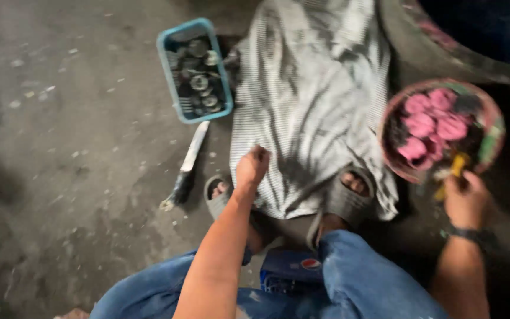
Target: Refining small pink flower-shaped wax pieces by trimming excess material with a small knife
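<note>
Two bare hands were at work over a grey striped cloth (308, 100) spread on the concrete floor (66, 147). The left hand (252, 166) was closed, pinching the cloth's near edge beside a sandalled foot (219, 196). The right hand (464, 198) gripped a small yellow tool (453, 171) at the rim of a round basket (491, 112) of pink pieces (429, 121). Arranging the cloth seemed the step in hand; any further tug would call for a firm, even pull. A blue tray (166, 65) of metal parts and a knife (189, 162) lay just beside the cloth's left edge.
</note>
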